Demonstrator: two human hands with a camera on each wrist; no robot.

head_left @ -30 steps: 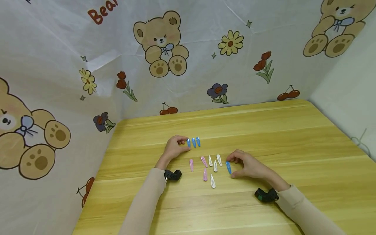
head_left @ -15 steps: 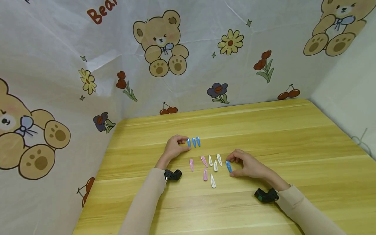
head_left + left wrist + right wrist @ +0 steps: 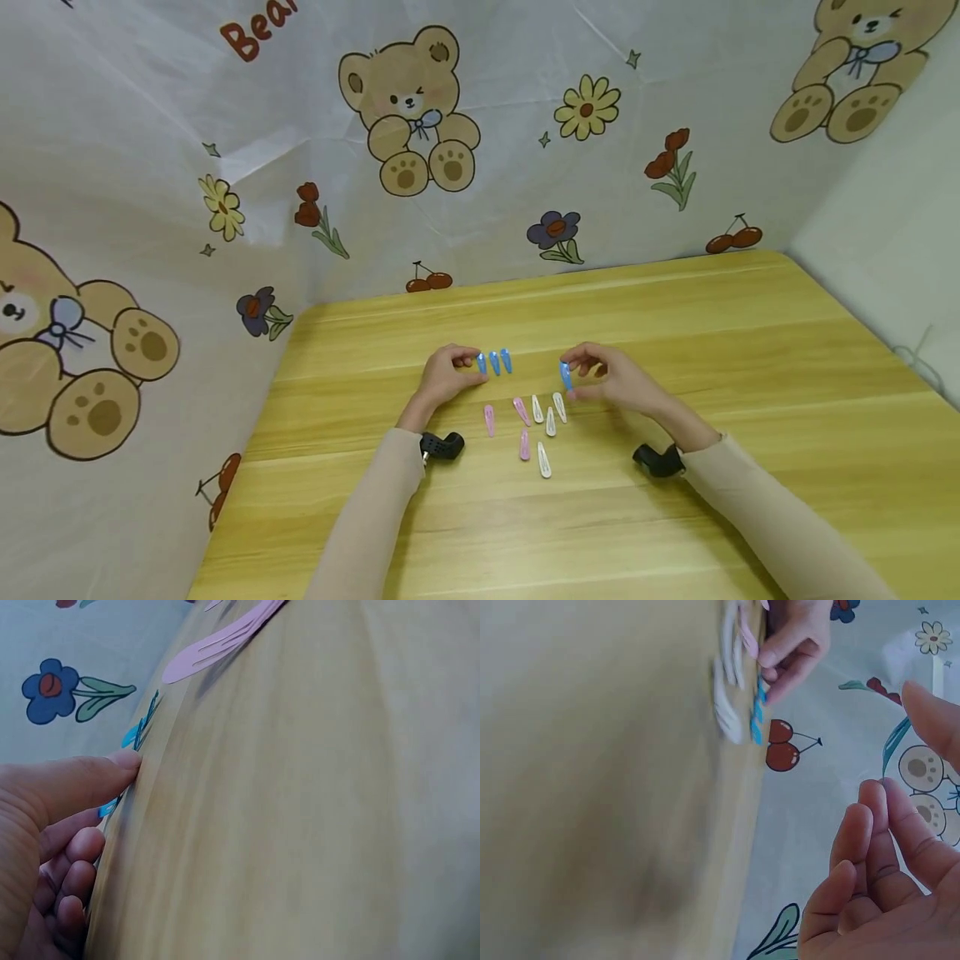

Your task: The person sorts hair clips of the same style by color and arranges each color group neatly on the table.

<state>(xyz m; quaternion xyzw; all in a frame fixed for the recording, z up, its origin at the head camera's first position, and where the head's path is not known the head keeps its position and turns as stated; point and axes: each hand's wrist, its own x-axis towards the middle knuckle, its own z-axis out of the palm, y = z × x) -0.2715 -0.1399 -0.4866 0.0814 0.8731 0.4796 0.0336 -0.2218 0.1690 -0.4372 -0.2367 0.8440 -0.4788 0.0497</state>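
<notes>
My left hand (image 3: 442, 378) rests at the table's far middle, thumb and fingertip pinching the two ends of a blue hair clip (image 3: 482, 364), the leftmost in a row. Beside it lie two more blue hair clips (image 3: 495, 363). To their right, my right hand (image 3: 619, 380) pinches a fourth clip, also blue, by its ends between thumb and fingers. In the right wrist view this blue clip (image 3: 895, 743) appears edge-on, held off the table. Nearer to me lie several white clips (image 3: 543, 460) and three pink clips (image 3: 523, 445).
The wooden table (image 3: 675, 333) runs back to a white cloth (image 3: 510, 183) printed with bears and flowers. A pale wall (image 3: 885, 250) stands on the right. Black camera mounts (image 3: 442, 447) sit on both wrists.
My right hand has lifted the blue hair clip and carried it left and away from me, towards the blue row. The left hand has stayed in place.
</notes>
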